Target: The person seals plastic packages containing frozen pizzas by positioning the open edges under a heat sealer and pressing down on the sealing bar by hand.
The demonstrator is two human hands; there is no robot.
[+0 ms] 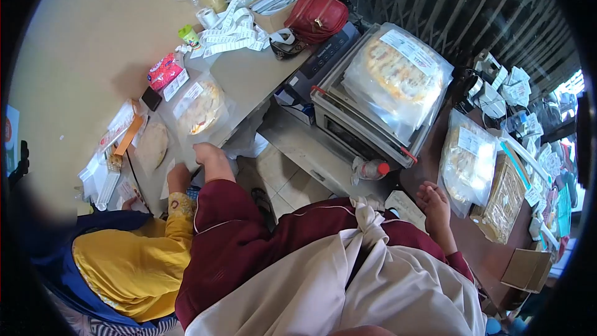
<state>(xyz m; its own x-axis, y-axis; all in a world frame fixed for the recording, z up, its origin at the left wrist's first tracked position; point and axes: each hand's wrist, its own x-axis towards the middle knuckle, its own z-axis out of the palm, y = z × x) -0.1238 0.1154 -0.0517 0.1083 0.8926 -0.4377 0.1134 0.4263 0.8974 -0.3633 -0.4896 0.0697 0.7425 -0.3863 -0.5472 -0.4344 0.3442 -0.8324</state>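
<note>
- So from my end of the feed, the right hand [433,204] is half open, fingers loosely bent, hanging by the edge of the brown tabletop [430,134].
- Closest thing to it is a flat labelled plastic pack [467,158], lying on that tabletop just beyond the fingertips. I see a bit of space between them.
- The left hand [210,154] is harder to read: back of the hand towards me, fingers looking curled in. I can't tell if it's closed on something or touching the edge.
- Just past it, on the pale tabletop [245,74], I've got a bagged pizza [202,111] with a white label.
- A co-worker's hand [179,179] in a yellow sleeve [180,211] is right beside my left one; can't make out its grip.
- Between my two sides there's a bigger bagged pizza [398,65], lying on top of a metal-framed machine [348,126].
</note>
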